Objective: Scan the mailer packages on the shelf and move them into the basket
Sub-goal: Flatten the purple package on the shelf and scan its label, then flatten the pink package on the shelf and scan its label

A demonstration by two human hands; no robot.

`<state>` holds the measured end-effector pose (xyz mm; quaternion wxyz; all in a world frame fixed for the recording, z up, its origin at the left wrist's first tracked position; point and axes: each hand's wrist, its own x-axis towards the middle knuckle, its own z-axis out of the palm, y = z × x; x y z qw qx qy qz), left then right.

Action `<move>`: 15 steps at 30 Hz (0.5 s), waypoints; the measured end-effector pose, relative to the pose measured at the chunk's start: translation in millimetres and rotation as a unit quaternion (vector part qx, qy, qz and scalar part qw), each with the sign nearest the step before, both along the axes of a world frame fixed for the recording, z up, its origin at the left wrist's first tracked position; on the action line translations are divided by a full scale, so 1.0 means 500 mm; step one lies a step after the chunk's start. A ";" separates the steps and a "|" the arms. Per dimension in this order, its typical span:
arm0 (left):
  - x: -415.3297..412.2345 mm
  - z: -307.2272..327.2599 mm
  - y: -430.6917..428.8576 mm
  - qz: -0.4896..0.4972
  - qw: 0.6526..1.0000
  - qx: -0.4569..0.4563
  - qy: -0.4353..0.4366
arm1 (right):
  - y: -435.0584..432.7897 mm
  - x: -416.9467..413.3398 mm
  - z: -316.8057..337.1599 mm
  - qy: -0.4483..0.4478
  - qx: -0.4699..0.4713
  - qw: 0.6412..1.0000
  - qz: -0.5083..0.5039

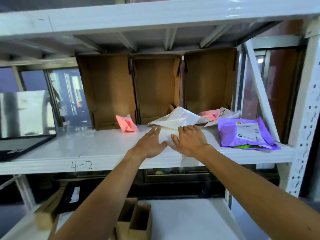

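Note:
A white mailer [178, 118] lies on the white shelf [97, 149] marked 4-2, in front of the middle cardboard box. My left hand [150, 144] and my right hand [189, 139] reach side by side over the shelf, fingers stretched toward the white mailer's near edge. My right fingertips touch or nearly touch it; neither hand holds anything. A small pink mailer [126, 123] stands to the left. Another pink mailer [208, 115] and a white one [225, 113] lie behind on the right. A purple mailer [244, 131] with a label lies at the far right. No basket is in view.
Three open cardboard boxes [156, 87] stand on their sides at the back of the shelf. A black tray [22, 146] sits at the shelf's left end. Below are a lower shelf [190, 219] and small cardboard boxes [135, 220]. A slanted brace and perforated upright [304, 129] bound the right side.

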<state>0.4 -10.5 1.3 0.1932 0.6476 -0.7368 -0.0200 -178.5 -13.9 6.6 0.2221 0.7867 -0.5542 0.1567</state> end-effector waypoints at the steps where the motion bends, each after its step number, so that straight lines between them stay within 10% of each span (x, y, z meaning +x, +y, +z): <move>1: 0.020 0.002 0.003 0.009 1.000 -0.007 0.002 | -0.001 0.020 0.000 0.003 0.003 1.000 0.006; 15: 0.228 -0.014 0.018 0.077 0.989 -0.120 -0.039 | -0.057 0.183 -0.005 -0.035 0.081 0.995 0.052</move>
